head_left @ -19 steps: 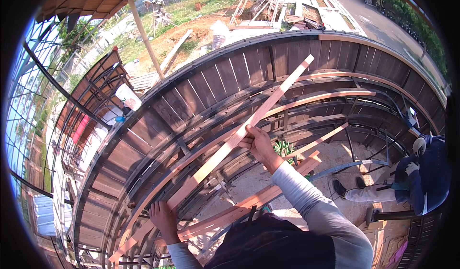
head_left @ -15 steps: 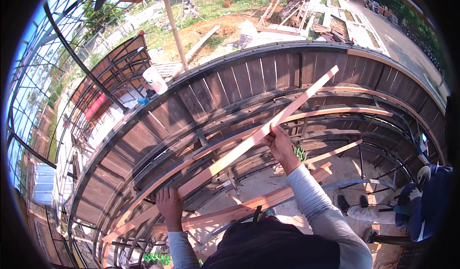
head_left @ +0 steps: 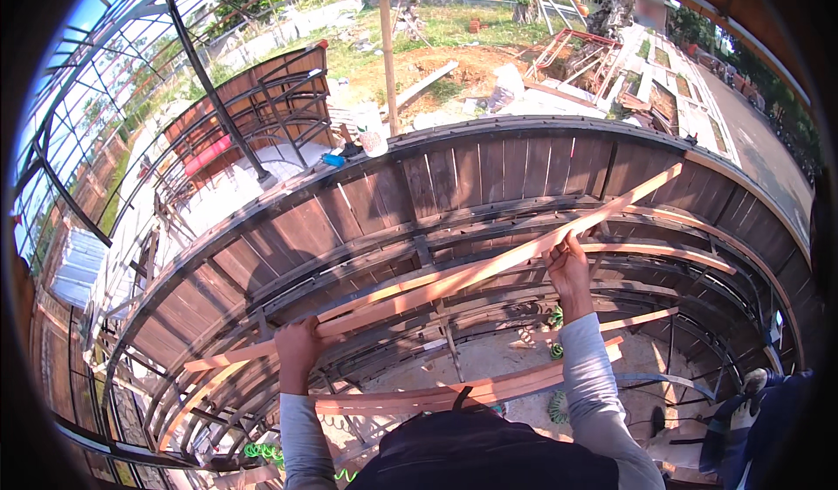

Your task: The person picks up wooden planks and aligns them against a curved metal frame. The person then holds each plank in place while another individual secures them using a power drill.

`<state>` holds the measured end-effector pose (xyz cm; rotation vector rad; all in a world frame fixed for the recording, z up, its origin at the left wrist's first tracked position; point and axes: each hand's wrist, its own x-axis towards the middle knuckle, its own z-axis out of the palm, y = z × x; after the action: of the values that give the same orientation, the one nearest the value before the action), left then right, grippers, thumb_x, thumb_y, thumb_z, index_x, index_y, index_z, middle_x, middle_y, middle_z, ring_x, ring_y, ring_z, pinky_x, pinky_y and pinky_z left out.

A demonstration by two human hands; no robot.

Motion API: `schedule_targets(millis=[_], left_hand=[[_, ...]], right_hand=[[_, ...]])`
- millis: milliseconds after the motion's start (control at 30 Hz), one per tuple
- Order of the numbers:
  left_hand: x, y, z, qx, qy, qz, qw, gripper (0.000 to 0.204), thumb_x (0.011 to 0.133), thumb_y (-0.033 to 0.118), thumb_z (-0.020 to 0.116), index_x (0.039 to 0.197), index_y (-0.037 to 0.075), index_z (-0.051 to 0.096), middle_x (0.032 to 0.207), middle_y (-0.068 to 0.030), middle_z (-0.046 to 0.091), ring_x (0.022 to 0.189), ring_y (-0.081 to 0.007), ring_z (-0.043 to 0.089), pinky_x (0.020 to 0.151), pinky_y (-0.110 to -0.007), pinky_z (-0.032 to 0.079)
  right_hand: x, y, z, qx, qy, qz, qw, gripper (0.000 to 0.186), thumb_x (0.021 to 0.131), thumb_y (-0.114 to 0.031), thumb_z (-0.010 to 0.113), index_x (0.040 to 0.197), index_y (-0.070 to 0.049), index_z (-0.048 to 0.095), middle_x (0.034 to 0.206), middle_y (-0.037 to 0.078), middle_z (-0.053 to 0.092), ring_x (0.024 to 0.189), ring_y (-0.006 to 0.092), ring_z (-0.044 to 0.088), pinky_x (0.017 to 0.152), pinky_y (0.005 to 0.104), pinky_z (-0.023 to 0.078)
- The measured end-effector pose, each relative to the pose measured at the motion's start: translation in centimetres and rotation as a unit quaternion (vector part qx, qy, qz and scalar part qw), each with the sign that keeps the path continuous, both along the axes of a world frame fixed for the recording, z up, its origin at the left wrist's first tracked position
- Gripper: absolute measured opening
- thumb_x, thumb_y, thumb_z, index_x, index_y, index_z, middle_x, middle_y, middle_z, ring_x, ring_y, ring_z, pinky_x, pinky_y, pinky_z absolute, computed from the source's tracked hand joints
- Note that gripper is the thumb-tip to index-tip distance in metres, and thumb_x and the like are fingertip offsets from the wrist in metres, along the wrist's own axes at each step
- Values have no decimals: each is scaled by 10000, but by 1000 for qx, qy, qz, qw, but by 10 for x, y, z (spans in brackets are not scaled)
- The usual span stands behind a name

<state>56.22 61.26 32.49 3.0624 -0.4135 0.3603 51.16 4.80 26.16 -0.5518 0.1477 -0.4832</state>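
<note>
A long light reddish wooden strip [head_left: 436, 287] runs diagonally across the middle of the head view, rising to the right above curved dark metal rails and a bent wooden strip [head_left: 202, 396]. My left hand [head_left: 298, 343] is closed on the strip toward its lower-left end. My right hand [head_left: 568, 270] grips it from below, right of centre, fingers curled round its edge. Below my arms' reach, several reddish planks [head_left: 489, 387] lie across the frame, partly behind my dark-clothed body.
A curved wall of dark slats [head_left: 489, 171] arches beyond my hands. A white bucket [head_left: 374, 141] and blue object [head_left: 333, 160] sit near its top edge. A co-worker [head_left: 768, 420] in dark blue is at lower right. Green coiled hose [head_left: 262, 451] lies low left; a wooden post [head_left: 389, 54] stands behind.
The held strip has turned to a flatter angle, its upper end moving right and down in view. My right hand has shifted right. The surroundings have swung in view.
</note>
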Motion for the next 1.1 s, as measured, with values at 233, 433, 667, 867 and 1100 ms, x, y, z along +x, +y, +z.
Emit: schedule_targets(millis=[233,433,667,867,1100], left_hand=[[47,7,21,-15,-178,-57,982,590,579,542,917,781,108,572,768,-107,657,757,-381,657,663,-517,488],[94,-23,35,-27,-231,-51,971,609,534,538,941,784,101,598,771,-127,682,755,-409,660,682,-519,506],[134,-92,64,-41,-246,-99,963,571,591,518,948,765,81,624,735,-155,674,745,-414,661,694,-520,504],[155,-123,69,-9,-216,-69,974,536,593,496,953,791,99,653,765,-152,716,749,-431,686,698,-557,520],[219,-152,61,-32,-226,-96,969,621,556,552,960,816,70,667,828,-165,741,829,-423,719,722,-550,544]], right_hand=[[61,0,21,-41,63,-15,997,247,1092,-379,571,1010,-154,633,894,-5,671,777,113,645,694,313,612],[80,-32,53,-44,70,-35,996,239,1091,-353,571,1038,-126,624,929,17,694,807,156,668,789,378,615],[115,-98,55,-69,39,-39,996,321,1112,-369,506,1037,-94,652,953,71,756,847,193,727,777,400,623],[134,-109,64,-61,92,-110,988,353,1111,-365,511,1071,-42,648,998,104,745,841,205,727,763,391,622],[146,-145,58,-72,71,-98,990,403,1114,-390,476,978,-73,685,925,86,730,797,199,708,725,321,556]])
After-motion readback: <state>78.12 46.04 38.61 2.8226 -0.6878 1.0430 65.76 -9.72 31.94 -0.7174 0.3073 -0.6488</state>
